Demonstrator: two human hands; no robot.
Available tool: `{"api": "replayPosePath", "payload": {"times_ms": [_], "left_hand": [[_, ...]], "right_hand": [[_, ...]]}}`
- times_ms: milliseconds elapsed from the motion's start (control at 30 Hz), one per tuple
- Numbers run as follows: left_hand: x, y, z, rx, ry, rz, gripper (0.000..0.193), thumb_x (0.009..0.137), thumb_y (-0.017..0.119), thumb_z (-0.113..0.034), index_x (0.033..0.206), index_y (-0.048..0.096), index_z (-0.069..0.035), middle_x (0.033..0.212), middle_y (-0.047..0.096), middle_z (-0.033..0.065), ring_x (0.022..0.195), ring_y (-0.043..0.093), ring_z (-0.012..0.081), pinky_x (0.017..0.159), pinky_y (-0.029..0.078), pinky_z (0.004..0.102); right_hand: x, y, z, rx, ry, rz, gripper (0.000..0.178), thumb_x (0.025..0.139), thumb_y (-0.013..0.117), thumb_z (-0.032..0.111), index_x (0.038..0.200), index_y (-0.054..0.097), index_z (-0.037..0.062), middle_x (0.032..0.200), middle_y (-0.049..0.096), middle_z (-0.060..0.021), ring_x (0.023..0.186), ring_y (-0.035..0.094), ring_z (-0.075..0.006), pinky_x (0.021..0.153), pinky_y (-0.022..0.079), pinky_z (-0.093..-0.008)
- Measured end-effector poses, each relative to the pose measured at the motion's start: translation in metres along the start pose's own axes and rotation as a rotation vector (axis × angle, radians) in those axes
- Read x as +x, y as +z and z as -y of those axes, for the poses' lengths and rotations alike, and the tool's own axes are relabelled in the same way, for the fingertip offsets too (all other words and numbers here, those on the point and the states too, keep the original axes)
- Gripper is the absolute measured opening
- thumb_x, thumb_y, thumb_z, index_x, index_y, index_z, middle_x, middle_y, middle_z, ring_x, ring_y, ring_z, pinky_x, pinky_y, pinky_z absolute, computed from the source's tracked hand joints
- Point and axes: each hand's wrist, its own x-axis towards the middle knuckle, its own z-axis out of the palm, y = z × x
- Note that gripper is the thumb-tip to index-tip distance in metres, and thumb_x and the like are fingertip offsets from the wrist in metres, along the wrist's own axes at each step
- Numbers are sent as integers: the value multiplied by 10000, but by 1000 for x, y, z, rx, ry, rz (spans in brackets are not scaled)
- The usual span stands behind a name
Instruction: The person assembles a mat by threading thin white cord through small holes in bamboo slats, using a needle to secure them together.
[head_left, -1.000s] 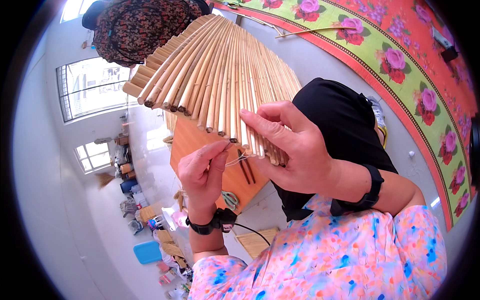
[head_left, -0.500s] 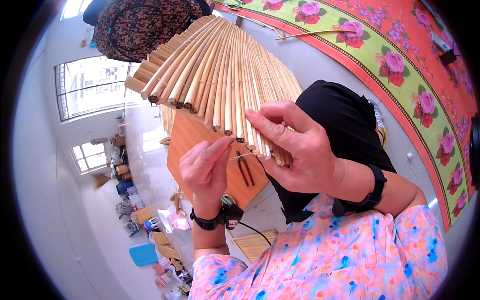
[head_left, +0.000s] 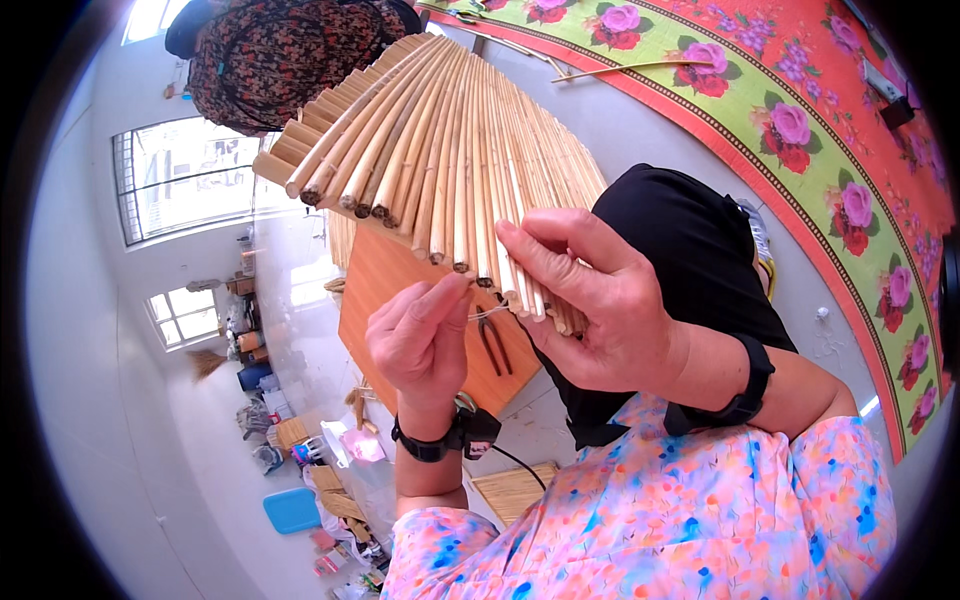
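A slatted mat of straw-coloured sticks is being supported in the air in front of the person, its near edge lying above the table in the view. The sticks are forming a row of slender, rigid, round rods; their surfaces are showing a smooth sheen with occasional joint marks, and several cut ends are exposing dark cores. The long axis of each stick is running away from the person, with the near ends spreading and the far ends converging toward the top of the view, so that the sheet is presenting a fan outline. The row of near ends is slanting from the upper left down to the right hand. At the far left, a second layer of sticks is showing beneath the first. The right hand is gripping the lower right corner of the mat, index finger resting on the upper face, thumb lying below. The left hand is closing thumb and index finger in a narrow pinch just beside the stick ends, and is holding a thin, pale cord that is extending to the mat's edge. Slim, dark-handled pliers are lying on the smooth orange-brown table.
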Motion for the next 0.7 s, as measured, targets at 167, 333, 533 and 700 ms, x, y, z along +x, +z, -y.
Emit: {"api": "replayPosePath", "payload": {"times_ms": [167,333,533,700], "left_hand": [[-3,-2,-6,23,-48,6,135,782,690,58,914,680,30,605,546,88,506,529,187,478,406,267],[0,-10,-12,71,-92,109,133,816,637,76,943,653,37,635,585,90,562,587,189,524,461,264],[-1,-16,-9,-2,-229,160,96,845,611,52,930,643,21,670,624,81,607,618,185,763,515,337],[-1,-11,1,-7,-90,119,68,849,616,25,897,647,-13,680,641,66,601,616,178,955,452,450]], "right_hand": [[1,0,2,20,25,1,565,691,688,-52,1246,583,-44,1107,552,-173,869,606,-267,765,514,-307],[1,-2,4,27,46,32,601,675,697,-58,1262,570,-34,1097,546,-172,889,605,-278,768,515,-314],[1,-1,7,5,49,50,638,666,687,-69,1286,542,-34,1092,536,-171,883,596,-283,767,513,-330],[2,-2,3,-24,-13,67,611,683,651,-68,1283,536,-49,1094,534,-175,862,593,-286,747,515,-330]]}}
